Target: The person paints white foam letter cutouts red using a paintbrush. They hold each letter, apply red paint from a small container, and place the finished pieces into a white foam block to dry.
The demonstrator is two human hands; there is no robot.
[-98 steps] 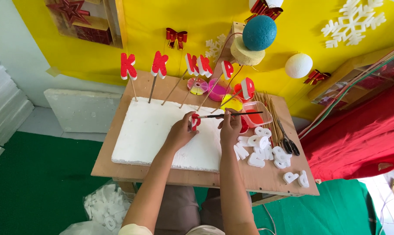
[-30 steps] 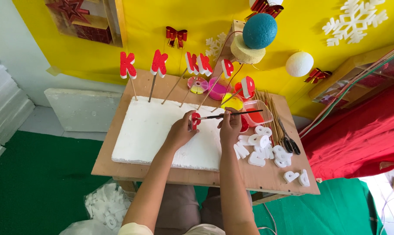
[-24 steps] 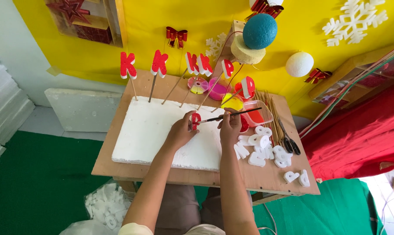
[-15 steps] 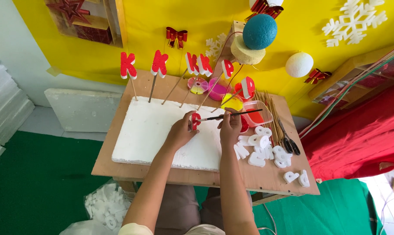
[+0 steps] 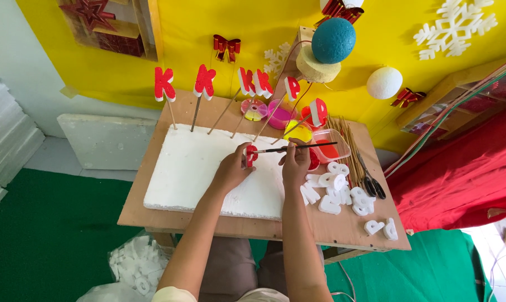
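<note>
From the head camera, the left hand point(image 5: 233, 170) pinched a small red foam letter point(image 5: 251, 156) above the white foam board point(image 5: 191, 168). The right hand point(image 5: 295, 162), just beside it, gripped a thin paintbrush point(image 5: 295, 147) whose tip touched the letter. The board lay on a wooden counter point(image 5: 342, 226) with unpainted white letters point(image 5: 336, 187), before a yellow wall point(image 5: 208, 22).

Wooden board point(image 5: 152, 207) carries white foam slab point(image 5: 202, 173), loose white foam letters point(image 5: 342, 193), skewer bundle point(image 5: 350, 148), scissors point(image 5: 371, 184), paint cups point(image 5: 281, 114).
</note>
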